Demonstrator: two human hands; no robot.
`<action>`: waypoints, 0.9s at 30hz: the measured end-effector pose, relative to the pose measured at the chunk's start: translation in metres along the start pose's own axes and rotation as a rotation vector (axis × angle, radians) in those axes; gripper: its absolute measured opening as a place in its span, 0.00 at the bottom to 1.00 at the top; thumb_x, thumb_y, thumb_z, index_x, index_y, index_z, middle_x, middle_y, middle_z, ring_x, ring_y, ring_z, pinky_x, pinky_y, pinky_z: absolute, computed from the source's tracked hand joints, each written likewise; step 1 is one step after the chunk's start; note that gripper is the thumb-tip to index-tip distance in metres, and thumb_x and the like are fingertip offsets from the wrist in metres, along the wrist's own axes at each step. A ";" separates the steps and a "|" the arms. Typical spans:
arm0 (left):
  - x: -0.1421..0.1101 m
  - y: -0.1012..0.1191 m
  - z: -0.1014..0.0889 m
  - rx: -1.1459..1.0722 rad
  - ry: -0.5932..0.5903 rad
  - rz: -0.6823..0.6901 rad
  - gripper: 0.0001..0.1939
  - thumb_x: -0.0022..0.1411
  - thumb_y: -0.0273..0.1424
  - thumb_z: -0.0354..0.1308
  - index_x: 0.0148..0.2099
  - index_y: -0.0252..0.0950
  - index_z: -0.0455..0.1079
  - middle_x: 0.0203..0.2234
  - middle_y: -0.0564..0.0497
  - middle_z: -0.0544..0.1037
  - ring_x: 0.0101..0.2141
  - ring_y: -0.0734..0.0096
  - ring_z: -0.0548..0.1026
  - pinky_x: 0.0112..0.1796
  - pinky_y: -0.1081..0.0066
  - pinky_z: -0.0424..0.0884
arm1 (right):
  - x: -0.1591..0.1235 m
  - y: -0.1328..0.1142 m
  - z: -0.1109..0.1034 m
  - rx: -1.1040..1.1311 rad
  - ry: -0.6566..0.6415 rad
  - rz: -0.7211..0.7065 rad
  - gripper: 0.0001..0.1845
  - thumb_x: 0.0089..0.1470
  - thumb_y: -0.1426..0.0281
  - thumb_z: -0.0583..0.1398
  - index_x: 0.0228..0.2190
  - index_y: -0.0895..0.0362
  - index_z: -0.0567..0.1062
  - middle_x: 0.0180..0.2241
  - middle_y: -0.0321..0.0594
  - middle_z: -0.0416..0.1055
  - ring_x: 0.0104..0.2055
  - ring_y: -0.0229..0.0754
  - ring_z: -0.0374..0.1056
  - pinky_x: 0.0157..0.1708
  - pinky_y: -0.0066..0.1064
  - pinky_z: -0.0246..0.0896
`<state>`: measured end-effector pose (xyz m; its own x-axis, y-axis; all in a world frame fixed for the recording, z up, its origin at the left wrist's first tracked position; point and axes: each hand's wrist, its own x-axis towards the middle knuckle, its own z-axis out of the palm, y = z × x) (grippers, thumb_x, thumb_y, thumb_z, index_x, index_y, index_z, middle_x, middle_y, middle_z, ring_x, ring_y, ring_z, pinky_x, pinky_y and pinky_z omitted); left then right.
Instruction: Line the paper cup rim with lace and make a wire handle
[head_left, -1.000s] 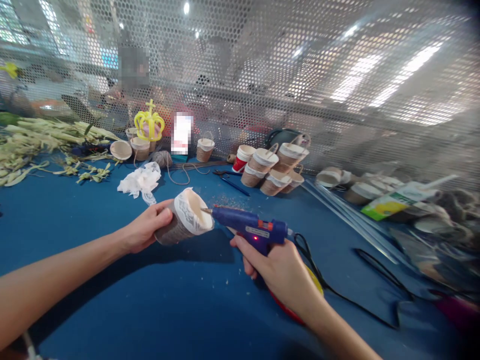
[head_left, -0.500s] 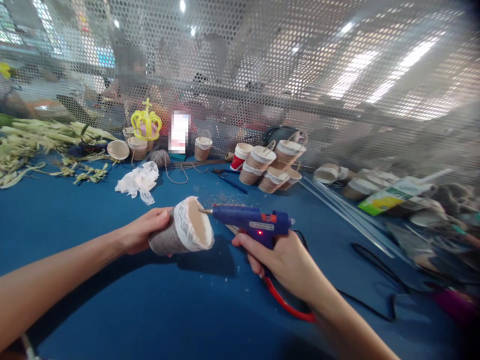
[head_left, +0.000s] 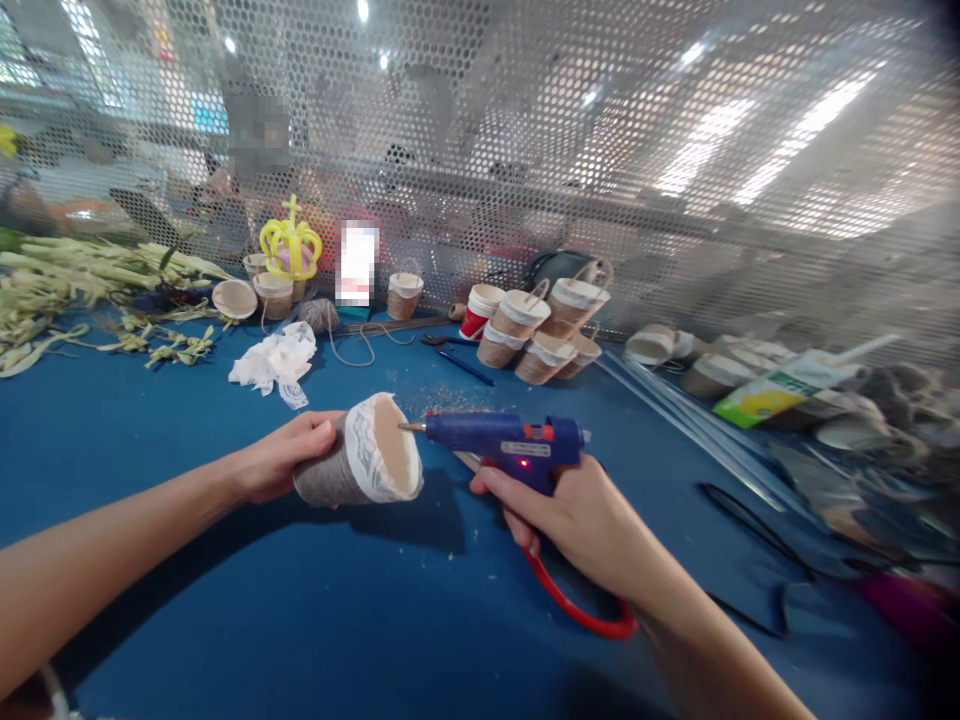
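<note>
My left hand (head_left: 289, 455) is wrapped round a cup (head_left: 330, 472) covered in grey-brown cord, with a band of white lace at its rim. The cup lies tilted on its side in the air, its mouth facing right. In my right hand (head_left: 562, 500) is a blue glue gun (head_left: 480, 436) with a small red light lit. Its metal nozzle points left and sits at the cup's mouth; whether it touches the inner wall I cannot tell. Under my right hand, a red scissors handle (head_left: 585, 620) lies on the blue table (head_left: 360, 620).
Crumpled white lace (head_left: 274, 362) and a yarn ball (head_left: 320, 316) lie behind. Several wrapped cups (head_left: 547, 355) are stacked near the perforated metal screen (head_left: 450, 130). Pliers (head_left: 465, 365), clear glue sticks (head_left: 690, 430) and a black cable (head_left: 750, 530) lie about. Dried plant strips (head_left: 90, 270) cover the left.
The cup in my left hand has shifted slightly left and turned a little. The glue gun has moved slightly right, with its nozzle still at the cup's mouth.
</note>
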<state>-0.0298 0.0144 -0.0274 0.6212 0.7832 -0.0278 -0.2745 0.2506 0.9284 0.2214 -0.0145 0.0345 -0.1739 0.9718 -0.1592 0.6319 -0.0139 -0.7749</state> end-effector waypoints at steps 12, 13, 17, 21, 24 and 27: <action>0.003 -0.002 -0.003 -0.014 0.031 0.087 0.27 0.44 0.45 0.62 0.44 0.34 0.68 0.29 0.45 0.75 0.26 0.69 0.73 0.26 0.72 0.72 | -0.002 0.002 -0.003 0.147 -0.118 -0.054 0.15 0.48 0.60 0.57 0.23 0.59 0.72 0.09 0.30 0.61 0.14 0.32 0.57 0.19 0.25 0.57; 0.003 -0.002 -0.002 -0.020 0.022 0.086 0.27 0.44 0.45 0.62 0.45 0.35 0.68 0.30 0.45 0.75 0.27 0.68 0.73 0.26 0.70 0.73 | -0.002 0.002 -0.002 0.209 -0.102 -0.071 0.15 0.49 0.60 0.56 0.24 0.60 0.72 0.09 0.29 0.60 0.13 0.31 0.55 0.18 0.24 0.55; 0.003 -0.002 0.001 -0.049 0.018 0.103 0.30 0.43 0.43 0.64 0.48 0.38 0.64 0.35 0.45 0.73 0.30 0.67 0.72 0.29 0.68 0.73 | -0.001 0.004 0.002 0.388 -0.049 -0.088 0.16 0.51 0.60 0.55 0.27 0.61 0.71 0.09 0.29 0.58 0.13 0.30 0.52 0.15 0.23 0.51; 0.003 0.000 0.004 -0.043 0.078 0.115 0.32 0.42 0.41 0.65 0.49 0.37 0.62 0.38 0.44 0.71 0.32 0.66 0.72 0.31 0.67 0.72 | -0.002 0.001 0.007 0.291 0.039 -0.114 0.15 0.48 0.60 0.57 0.30 0.60 0.72 0.11 0.31 0.61 0.15 0.32 0.57 0.17 0.24 0.55; 0.003 0.001 0.007 0.001 0.149 0.125 0.29 0.42 0.41 0.65 0.45 0.35 0.63 0.35 0.45 0.70 0.30 0.67 0.71 0.29 0.69 0.72 | -0.004 -0.001 0.011 0.150 0.183 -0.062 0.13 0.44 0.60 0.59 0.22 0.58 0.72 0.11 0.32 0.62 0.14 0.34 0.59 0.16 0.26 0.58; 0.003 0.002 0.009 0.036 0.209 0.140 0.28 0.41 0.42 0.65 0.43 0.35 0.63 0.32 0.47 0.70 0.28 0.70 0.70 0.27 0.70 0.72 | -0.004 -0.001 0.014 0.082 0.251 -0.029 0.12 0.41 0.62 0.60 0.16 0.55 0.68 0.09 0.32 0.62 0.13 0.35 0.60 0.16 0.28 0.60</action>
<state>-0.0218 0.0124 -0.0223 0.4123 0.9106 0.0298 -0.3185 0.1134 0.9411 0.2106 -0.0219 0.0274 0.0085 0.9999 0.0125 0.5643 0.0055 -0.8256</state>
